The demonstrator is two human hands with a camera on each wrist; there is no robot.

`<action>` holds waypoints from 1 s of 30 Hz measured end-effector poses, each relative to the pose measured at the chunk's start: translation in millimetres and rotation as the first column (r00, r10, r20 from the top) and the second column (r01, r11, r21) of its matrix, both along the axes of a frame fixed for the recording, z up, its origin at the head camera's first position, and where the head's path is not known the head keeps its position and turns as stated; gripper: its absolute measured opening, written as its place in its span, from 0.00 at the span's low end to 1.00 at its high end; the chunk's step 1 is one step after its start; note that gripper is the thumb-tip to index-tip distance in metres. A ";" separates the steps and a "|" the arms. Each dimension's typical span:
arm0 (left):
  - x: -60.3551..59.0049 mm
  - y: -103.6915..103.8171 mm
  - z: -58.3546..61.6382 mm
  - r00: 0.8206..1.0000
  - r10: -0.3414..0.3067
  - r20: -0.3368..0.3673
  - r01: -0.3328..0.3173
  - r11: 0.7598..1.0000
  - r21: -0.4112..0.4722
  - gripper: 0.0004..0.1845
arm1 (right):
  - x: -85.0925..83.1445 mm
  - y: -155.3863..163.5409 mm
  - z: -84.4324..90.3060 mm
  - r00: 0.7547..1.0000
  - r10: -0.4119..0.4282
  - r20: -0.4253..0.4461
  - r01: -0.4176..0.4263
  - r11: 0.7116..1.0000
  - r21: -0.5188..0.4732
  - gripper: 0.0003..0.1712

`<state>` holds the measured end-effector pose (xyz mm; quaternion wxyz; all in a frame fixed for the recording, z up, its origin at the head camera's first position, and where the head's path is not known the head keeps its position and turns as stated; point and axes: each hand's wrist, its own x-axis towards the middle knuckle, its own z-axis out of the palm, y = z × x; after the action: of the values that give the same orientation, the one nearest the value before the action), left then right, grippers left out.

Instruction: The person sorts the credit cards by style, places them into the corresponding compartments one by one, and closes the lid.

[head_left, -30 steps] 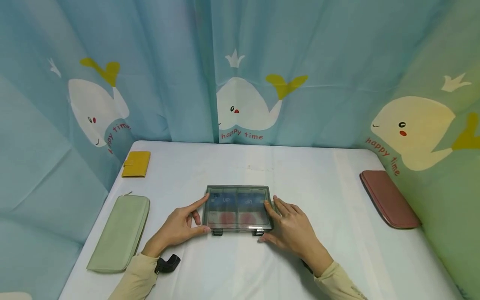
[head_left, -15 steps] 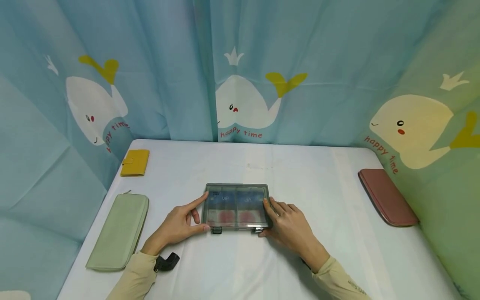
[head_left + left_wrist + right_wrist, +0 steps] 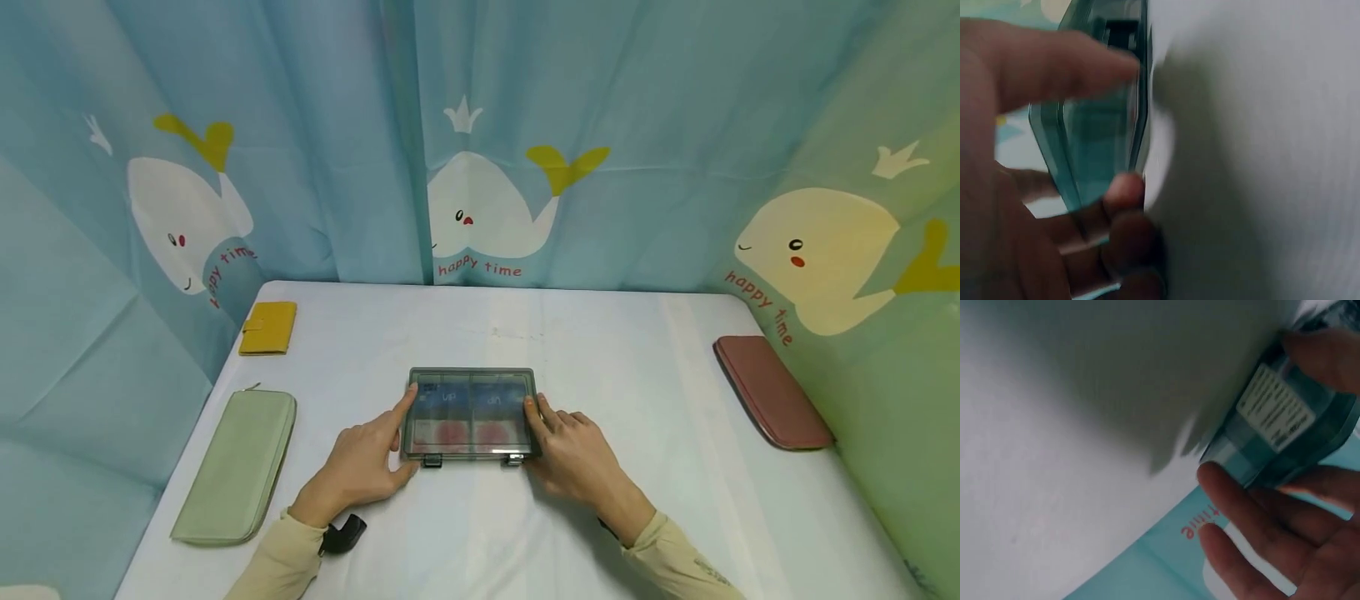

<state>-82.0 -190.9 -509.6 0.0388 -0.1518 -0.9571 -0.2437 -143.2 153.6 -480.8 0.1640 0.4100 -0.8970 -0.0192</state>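
Note:
A smoky see-through plastic case (image 3: 471, 414) lies flat on the white table (image 3: 600, 350), lid down, two latches on its near edge; blue and red contents show through. My left hand (image 3: 405, 432) holds its left side, index finger along the edge and thumb at the near left corner. My right hand (image 3: 534, 437) holds the right side, with fingertips on the lid's edge. In the left wrist view the case (image 3: 1100, 144) sits between thumb and fingers of the left hand (image 3: 1129, 125). The right wrist view shows the labelled case (image 3: 1285, 434) within the right hand (image 3: 1269, 415).
A long pale green wallet (image 3: 236, 467) lies at the table's left edge, with a small yellow wallet (image 3: 268, 327) behind it. A reddish-brown wallet (image 3: 772, 392) lies at the right edge. A small black object (image 3: 343, 533) sits by my left wrist. Whale-print curtains enclose three sides.
Both hands have drawn in tighter against the case's sides. The left hand's fingers moved in against its left edge. The case has stayed in place.

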 end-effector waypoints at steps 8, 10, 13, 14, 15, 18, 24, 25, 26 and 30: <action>-0.2 11.2 -1.7 0.997 0.042 -0.070 -0.050 0.992 -0.116 0.60 | -1.6 -0.7 -4.4 0.999 0.016 -0.036 -0.016 1.000 -0.006 0.55; 0.3 12.5 -1.5 0.996 0.046 -0.070 -0.055 0.990 -0.128 0.61 | -1.8 0.1 -4.4 0.999 0.022 -0.036 -0.022 1.000 -0.005 0.56; 1.7 13.7 -1.0 0.997 0.050 -0.065 -0.058 0.989 -0.135 0.63 | -1.3 1.3 -3.2 0.999 0.028 -0.027 -0.028 1.000 -0.012 0.58; 2.1 13.8 -1.2 0.997 0.050 -0.065 -0.058 0.988 -0.142 0.64 | -1.2 1.5 -2.8 0.999 0.029 -0.020 -0.029 0.999 -0.015 0.59; 2.4 13.9 -1.3 0.997 0.048 -0.065 -0.057 0.987 -0.149 0.64 | -1.2 1.5 -2.2 0.999 0.029 -0.015 -0.029 0.999 -0.013 0.59; 3.3 13.5 -2.0 0.997 0.042 -0.067 -0.052 0.985 -0.164 0.65 | -0.9 1.4 -0.5 1.000 0.029 0.001 -0.029 1.000 -0.010 0.62; 3.9 13.8 -0.3 0.999 0.044 -0.030 -0.048 0.989 -0.140 0.66 | -1.3 1.7 -0.2 0.999 0.033 0.005 -0.033 0.999 -0.031 0.58; 3.9 13.9 0.3 0.999 0.047 -0.021 -0.049 0.990 -0.132 0.67 | -1.2 1.6 -0.3 0.999 0.035 0.005 -0.035 0.999 -0.038 0.58; 3.8 14.0 0.7 0.999 0.050 -0.011 -0.051 0.991 -0.122 0.67 | -1.1 1.3 -0.4 0.999 0.035 0.007 -0.035 0.999 -0.040 0.58; 1.8 13.1 0.6 0.999 0.049 0.009 -0.048 0.993 -0.110 0.66 | -1.6 0.8 -0.4 0.999 0.028 0.020 -0.027 0.999 -0.040 0.57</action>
<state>-80.1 -177.7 -509.0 0.0305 -0.1290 -0.9727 -0.1906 -144.8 154.4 -481.2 0.1633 0.4192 -0.8931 0.0049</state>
